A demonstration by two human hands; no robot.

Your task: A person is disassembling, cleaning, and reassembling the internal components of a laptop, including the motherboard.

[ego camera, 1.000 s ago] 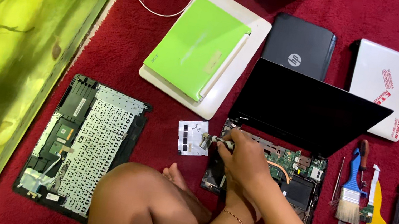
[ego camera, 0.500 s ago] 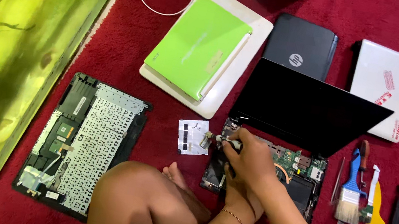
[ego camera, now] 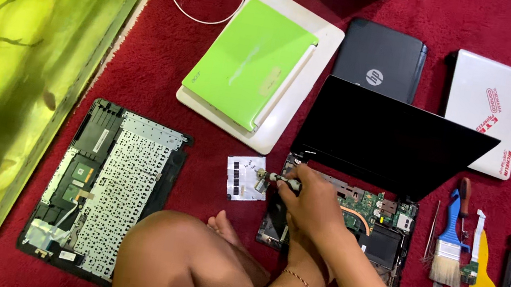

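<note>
Curling its fingers tight, the right hand (ego camera: 309, 203) I'm watching is gripping a slim screwdriver (ego camera: 278, 179) over the opened laptop (ego camera: 385, 229), its green circuit board bare. At nine o'clock, white paper (ego camera: 244, 177) is lying flat on fuzzy red carpet (ego camera: 145, 64). Left hand: cannot tell.

Both hands (ego camera: 307, 203) are bunched together over the near-left corner of the opened-up laptop (ego camera: 355, 207), pinching a small screwdriver (ego camera: 277, 178) right beside a white scrap of paper (ego camera: 244, 177). Can't tell which hand has it. Detached keyboard panel (ego camera: 109, 185) lies to the left, a paintbrush (ego camera: 450, 246) to the right, and a green laptop (ego camera: 250, 71) farther back.
</note>
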